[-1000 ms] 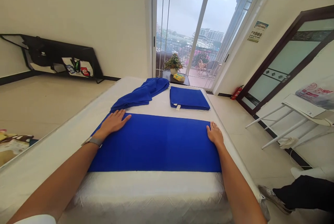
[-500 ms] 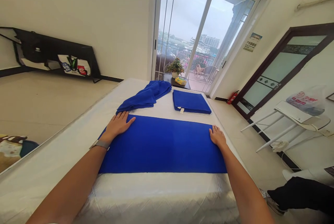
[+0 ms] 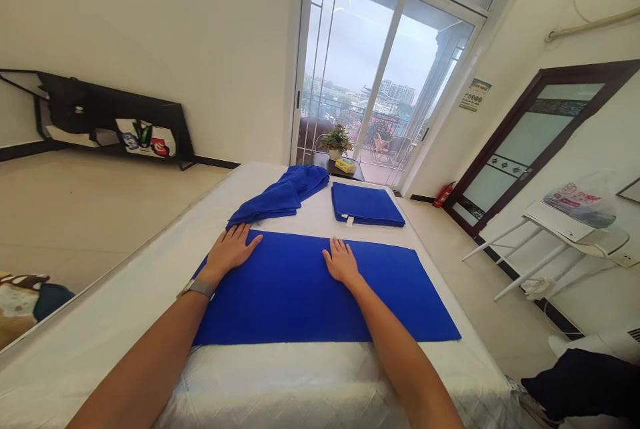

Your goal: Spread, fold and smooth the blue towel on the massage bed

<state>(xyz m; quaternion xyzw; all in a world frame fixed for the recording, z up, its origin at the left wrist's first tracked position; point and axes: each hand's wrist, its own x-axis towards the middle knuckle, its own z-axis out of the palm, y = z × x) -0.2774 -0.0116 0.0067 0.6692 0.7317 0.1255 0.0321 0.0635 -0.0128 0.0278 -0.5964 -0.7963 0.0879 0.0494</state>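
Resting l. hand & r. hand, grip released, on blue rect. cloth nr. rumpled blue fabric, folded blue cloth stack; atop white mattress, facing sliding glass door.

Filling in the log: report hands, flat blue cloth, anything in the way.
Left hand open, palm down on flat blue cloth, far left corner. Right hand open, palm down near its far edge. Cloth smooth. Possible obstruction: crumpled blue cloth just beyond left hand.
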